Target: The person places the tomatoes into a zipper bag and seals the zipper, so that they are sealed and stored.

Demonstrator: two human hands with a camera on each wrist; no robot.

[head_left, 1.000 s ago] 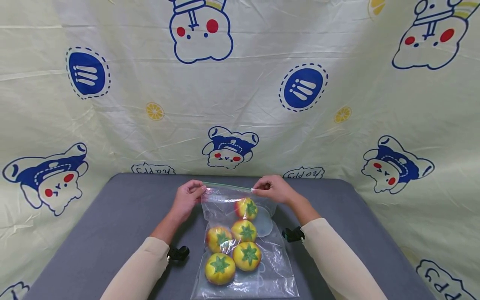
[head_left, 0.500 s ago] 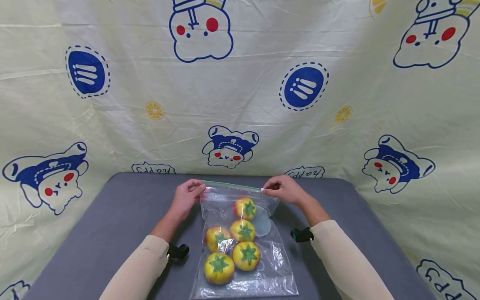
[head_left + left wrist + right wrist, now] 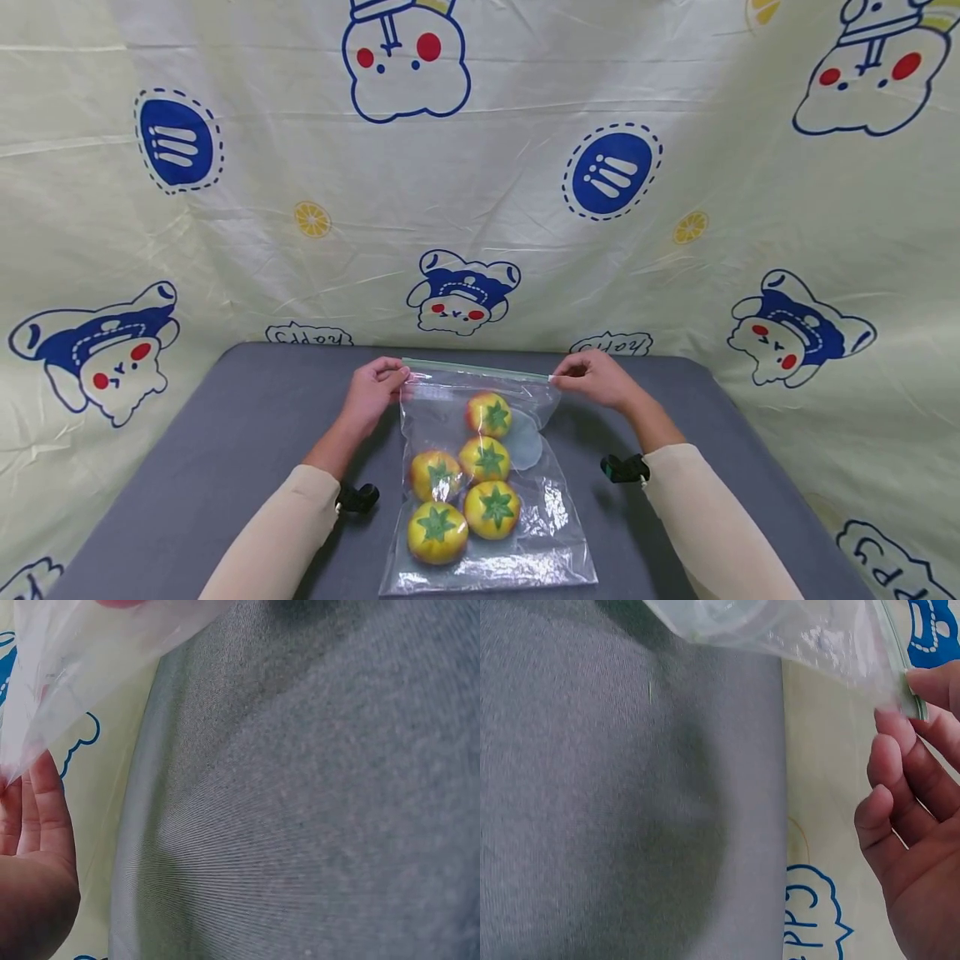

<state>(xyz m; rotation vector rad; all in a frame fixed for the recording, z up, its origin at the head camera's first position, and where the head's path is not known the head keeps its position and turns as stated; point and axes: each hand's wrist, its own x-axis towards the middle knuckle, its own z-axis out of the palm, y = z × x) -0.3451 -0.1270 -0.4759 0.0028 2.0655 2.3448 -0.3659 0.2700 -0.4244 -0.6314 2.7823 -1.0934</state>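
Note:
A clear zip bag (image 3: 540,533) lies along the grey table with several round, yellow-red fruits (image 3: 492,510) inside, each topped by a green star-shaped calyx. A pale round patch (image 3: 523,440) shows at its right side. My left hand (image 3: 370,392) pinches the top left corner, at one end of the green zip strip (image 3: 480,367). At the other end, my right hand (image 3: 600,381) pinches the top right corner between thumb and fingers, a small white bit showing at the fingertips. In the right wrist view, the other fingers curl loosely below the strip's end.
The grey table (image 3: 247,433) extends around the bag on both sides. Behind it hangs a pale printed curtain (image 3: 495,183) with blue cartoon figures. A black wrist camera sits on each wrist, the left camera (image 3: 358,498) and the right camera (image 3: 624,468).
My right hand has slid to the right along the zip strip, out to the bag's top right corner. My left hand has kept its hold on the left corner.

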